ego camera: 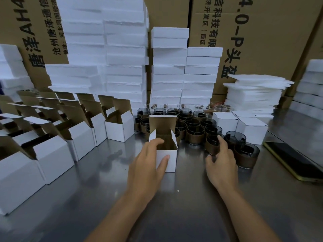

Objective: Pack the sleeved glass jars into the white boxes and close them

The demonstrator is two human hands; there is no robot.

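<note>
Holding the open white box (172,162) upright on the tabletop (174,206), the left grip (148,163) clasps it, thumb on its front wall, fingers over its left rim; to its right, the right grip (222,165) curves against a sleeved jar (211,147), whether clasping it I cannot tell; more jars (194,133) cluster just beyond both grips.

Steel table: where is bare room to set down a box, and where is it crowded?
Bare: the table's whole near edge, and the gap between the open-box row and the held box. Crowded: sleeved jars behind it, closed boxes and phone rightward.
</note>
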